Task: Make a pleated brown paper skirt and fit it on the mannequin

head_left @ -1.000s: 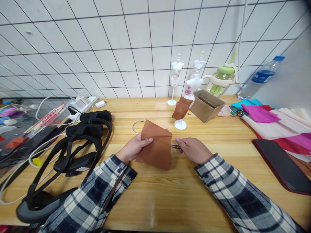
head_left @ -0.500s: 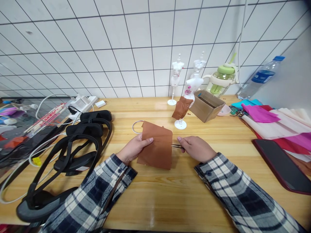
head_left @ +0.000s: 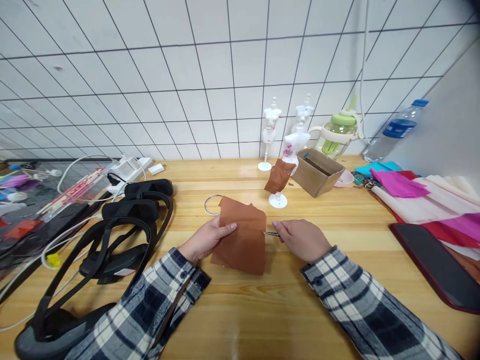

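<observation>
Over the middle of the wooden table's surface (head_left: pixel 240 322), the left hand (head_left: pixel 204 241) holds a piece of brown fabric (head_left: pixel 243 242), thumb on top. The right hand (head_left: pixel 305 240) grips a slim metal tool (head_left: pixel 271 234), probably small scissors or tweezers, its tip at the fabric's right edge. Toward the surface's far edge, three white miniature mannequins (head_left: pixel 297 141) stand near an open cardboard box (head_left: pixel 318 181); black headgear (head_left: pixel 129 211) lies toward the left edge, a smartphone (head_left: pixel 437 267) toward the right.
</observation>
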Demonstrator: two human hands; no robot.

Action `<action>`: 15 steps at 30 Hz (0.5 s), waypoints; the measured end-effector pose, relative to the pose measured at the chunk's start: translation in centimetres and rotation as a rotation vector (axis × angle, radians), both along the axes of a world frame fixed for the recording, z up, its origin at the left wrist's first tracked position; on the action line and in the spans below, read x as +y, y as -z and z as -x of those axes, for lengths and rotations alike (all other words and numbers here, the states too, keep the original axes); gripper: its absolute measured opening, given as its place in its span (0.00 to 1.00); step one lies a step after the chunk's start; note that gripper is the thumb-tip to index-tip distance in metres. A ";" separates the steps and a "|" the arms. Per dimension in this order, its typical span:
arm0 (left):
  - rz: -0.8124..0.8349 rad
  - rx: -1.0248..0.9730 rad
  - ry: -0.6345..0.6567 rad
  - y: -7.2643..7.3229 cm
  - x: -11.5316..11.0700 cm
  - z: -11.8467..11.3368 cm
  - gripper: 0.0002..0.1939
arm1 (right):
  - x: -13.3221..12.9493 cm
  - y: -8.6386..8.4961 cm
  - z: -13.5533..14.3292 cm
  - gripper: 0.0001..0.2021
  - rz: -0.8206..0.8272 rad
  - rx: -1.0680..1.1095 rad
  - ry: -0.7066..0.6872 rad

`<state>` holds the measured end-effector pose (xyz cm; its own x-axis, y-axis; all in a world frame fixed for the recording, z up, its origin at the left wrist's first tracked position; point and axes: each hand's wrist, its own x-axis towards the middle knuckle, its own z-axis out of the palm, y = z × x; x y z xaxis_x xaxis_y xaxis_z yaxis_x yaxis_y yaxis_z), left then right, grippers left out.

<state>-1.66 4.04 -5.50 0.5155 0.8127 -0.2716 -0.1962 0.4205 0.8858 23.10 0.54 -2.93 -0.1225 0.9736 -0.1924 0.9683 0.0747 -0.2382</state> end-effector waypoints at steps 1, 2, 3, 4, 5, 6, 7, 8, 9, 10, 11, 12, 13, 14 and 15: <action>0.005 0.004 -0.003 0.0 0.0 0.0 0.29 | 0.0 0.0 0.1 0.30 -0.007 -0.010 -0.004; 0.012 0.008 -0.006 -0.1 0.0 0.0 0.29 | 0.0 0.1 0.1 0.29 -0.014 -0.019 -0.005; 0.018 0.012 -0.007 -0.1 -0.1 0.0 0.29 | -0.1 0.1 0.1 0.29 -0.020 -0.028 -0.004; 0.023 0.016 -0.007 -0.1 -0.1 0.0 0.29 | -0.1 0.1 0.1 0.29 -0.028 -0.034 -0.002; 0.026 0.019 -0.007 -0.1 -0.1 0.0 0.29 | -0.1 0.1 0.2 0.28 -0.035 -0.036 -0.002; 0.027 0.021 -0.006 -0.1 -0.1 0.0 0.29 | -0.1 0.1 0.2 0.28 -0.040 -0.034 -0.004; 0.025 0.021 -0.005 -0.1 -0.1 0.0 0.29 | -0.1 0.1 0.2 0.29 -0.042 -0.029 -0.007; 0.022 0.020 -0.003 -0.1 0.0 0.0 0.29 | -0.1 0.1 0.2 0.29 -0.044 -0.023 -0.012; 0.016 0.018 0.001 -0.1 0.0 0.0 0.30 | -0.1 0.0 0.3 0.29 -0.043 -0.016 -0.015; 0.008 0.016 0.006 0.0 0.0 0.0 0.30 | -0.1 0.0 0.3 0.29 -0.041 -0.011 -0.017; 0.000 0.013 0.012 0.0 0.0 0.0 0.30 | -0.1 0.0 0.4 0.29 -0.039 -0.006 -0.017; -0.007 0.011 0.019 0.0 0.0 0.0 0.30 | -0.2 0.0 0.4 0.29 -0.038 -0.001 -0.018; -0.012 0.009 0.024 0.0 0.0 -0.1 0.30 | -0.2 0.0 0.5 0.28 -0.038 0.005 -0.022; -0.018 0.007 0.028 0.0 0.0 -0.1 0.30 | -0.2 0.1 0.6 0.28 -0.037 0.013 -0.025; -0.022 0.005 0.031 0.0 0.0 -0.1 0.30 | -0.3 0.1 0.7 0.27 -0.036 0.022 -0.024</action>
